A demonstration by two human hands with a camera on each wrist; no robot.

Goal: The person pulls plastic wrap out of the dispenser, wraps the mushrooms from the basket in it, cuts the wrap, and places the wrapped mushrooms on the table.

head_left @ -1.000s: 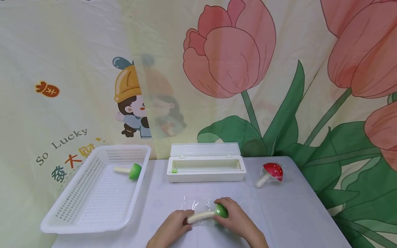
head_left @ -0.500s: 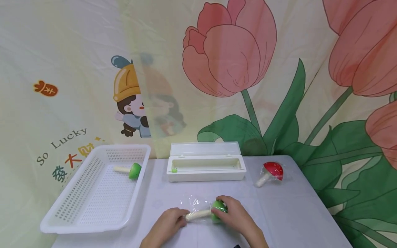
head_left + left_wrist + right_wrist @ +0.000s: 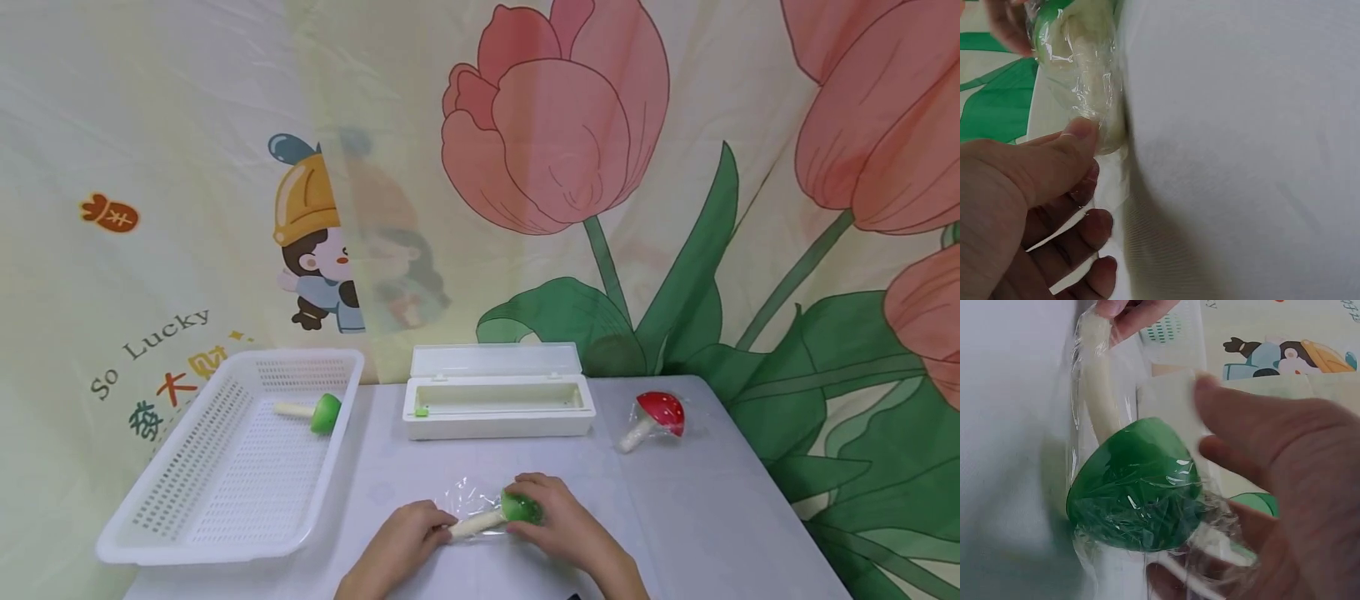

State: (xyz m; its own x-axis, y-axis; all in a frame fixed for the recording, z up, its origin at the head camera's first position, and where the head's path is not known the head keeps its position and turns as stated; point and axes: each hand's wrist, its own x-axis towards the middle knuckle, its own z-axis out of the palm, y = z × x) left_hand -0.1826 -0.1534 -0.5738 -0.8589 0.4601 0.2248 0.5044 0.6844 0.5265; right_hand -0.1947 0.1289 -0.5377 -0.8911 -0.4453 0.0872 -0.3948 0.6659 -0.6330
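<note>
A toy mushroom (image 3: 480, 523) with a green cap and a pale stem lies over the table in a clear plastic bag (image 3: 461, 496). My left hand (image 3: 405, 537) pinches the stem end through the film; in the left wrist view its thumb (image 3: 1082, 134) presses there while the lower fingers are loosely bent. At the cap is my right hand (image 3: 558, 517), fingers curled around its far side, where the film bunches. The right wrist view has the right thumb (image 3: 1241, 412) blurred and raised beside the green cap (image 3: 1141, 487), not pressing it.
A white perforated basket (image 3: 330, 492) at left holds another green-capped mushroom (image 3: 325, 414), unwrapped. Behind my hands stands a long white box (image 3: 498, 428), its lid (image 3: 495, 360) raised. To the right lies a bagged red mushroom (image 3: 660, 414). A printed curtain (image 3: 390, 167) hangs behind the table.
My left hand has shifted slightly left, staying at the stem end. The green cap has moved left, and the right hand's fingers have moved along with it. Basket, box and red mushroom stay put.
</note>
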